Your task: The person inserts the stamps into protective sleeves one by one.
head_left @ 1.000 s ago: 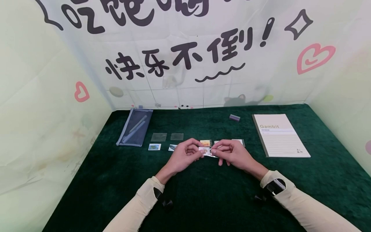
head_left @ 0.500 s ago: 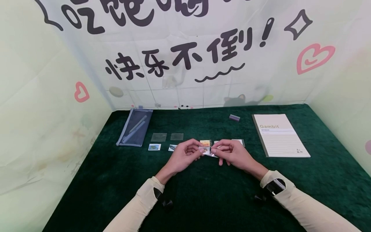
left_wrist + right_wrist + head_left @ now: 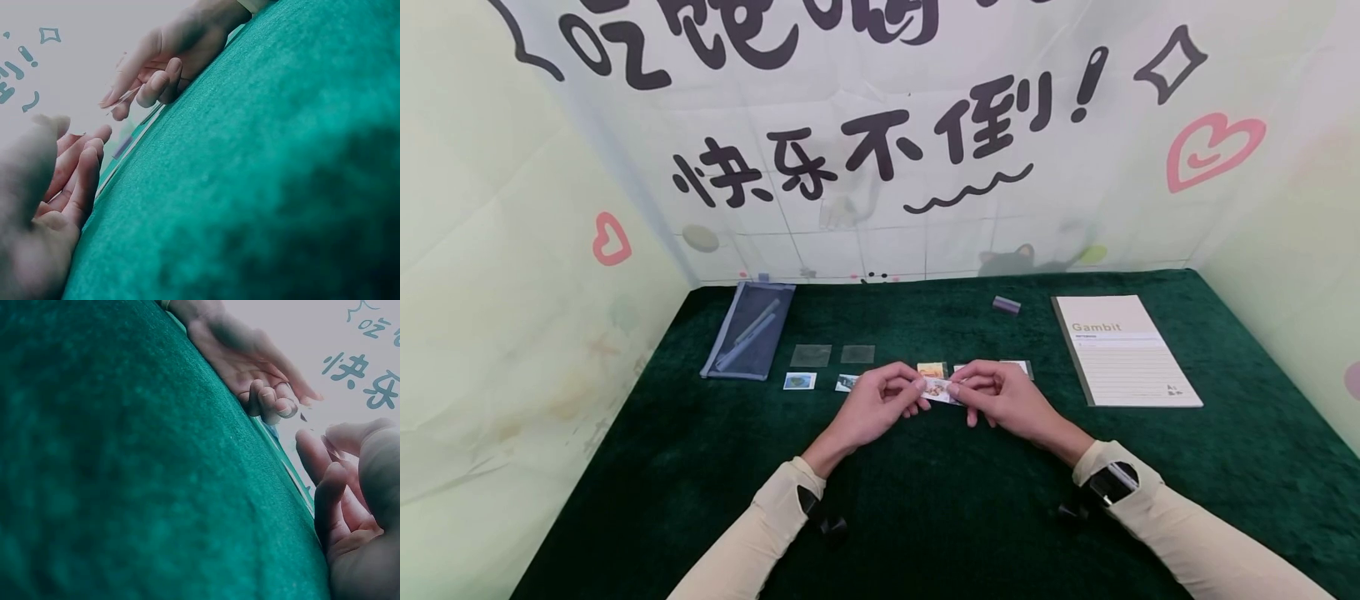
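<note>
A small white-bordered stamp [image 3: 937, 389] with a colourful print is held just above the green cloth, between the two hands. My left hand [image 3: 872, 404] pinches its left edge with thumb and fingertips. On the other side, my right hand [image 3: 1000, 396] pinches a small clear sleeve around or against the stamp; its fingers cover most of the sleeve. In the left wrist view the right hand [image 3: 165, 62] holds a thin flat edge. Just behind the hands lie an orange stamp [image 3: 931, 369] and another sleeved stamp [image 3: 1018, 366], partly hidden.
Two clear sleeves [image 3: 811, 355] lie left of the hands, with a blue-green stamp [image 3: 800, 381] and a partly covered stamp [image 3: 846, 382] in front. A mesh pouch [image 3: 760, 333] with pens is far left. A purple block [image 3: 1007, 305] and a notebook [image 3: 1127, 350] lie right.
The left thumb has slid back to the stamp's left edge, so more of its print shows. The stamp sits slightly further right, towards the right hand, which has hardly moved.
</note>
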`<state>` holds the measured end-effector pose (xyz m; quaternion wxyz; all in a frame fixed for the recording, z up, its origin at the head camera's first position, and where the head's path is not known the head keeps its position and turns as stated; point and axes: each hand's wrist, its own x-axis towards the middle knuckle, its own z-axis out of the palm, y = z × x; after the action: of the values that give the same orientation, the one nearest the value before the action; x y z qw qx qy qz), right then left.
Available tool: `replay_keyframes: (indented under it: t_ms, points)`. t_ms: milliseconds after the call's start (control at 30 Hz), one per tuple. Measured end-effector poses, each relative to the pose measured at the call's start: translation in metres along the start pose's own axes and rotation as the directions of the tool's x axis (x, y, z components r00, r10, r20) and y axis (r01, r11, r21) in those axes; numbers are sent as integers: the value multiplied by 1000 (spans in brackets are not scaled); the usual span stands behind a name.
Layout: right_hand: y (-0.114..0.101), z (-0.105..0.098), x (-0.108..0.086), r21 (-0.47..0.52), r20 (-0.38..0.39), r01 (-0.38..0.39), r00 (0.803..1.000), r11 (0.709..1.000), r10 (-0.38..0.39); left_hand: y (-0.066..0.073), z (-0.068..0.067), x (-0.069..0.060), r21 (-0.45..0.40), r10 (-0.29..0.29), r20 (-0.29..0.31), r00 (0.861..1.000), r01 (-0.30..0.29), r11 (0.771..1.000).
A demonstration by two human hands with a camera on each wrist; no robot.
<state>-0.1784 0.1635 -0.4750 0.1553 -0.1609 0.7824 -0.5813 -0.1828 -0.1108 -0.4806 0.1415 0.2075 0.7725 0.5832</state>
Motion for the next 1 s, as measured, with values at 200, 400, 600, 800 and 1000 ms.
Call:
replay_keyframes:
  t_ms: [200,400,600,800,1000]
  points:
    - [0,-1,0,13,-22,-7,1000,1000,7,1,0,-1,12,-9,10,1000,9,1000]
    - [1,-2,0,22,-1,14,1000,1000,-14,1,0,-2,38,-4,46,999,3,999]
    - [2,0,0,27,14,24,1000,999,-25,1,-2,-2,71,10,86,996,-16,997]
    - [0,1,-1,34,27,50,998,998,-51,0,-2,-3,100,26,103,994,-37,994]
    - [0,2,-1,44,49,76,996,996,-78,-1,-1,-2,109,29,107,994,-41,993]
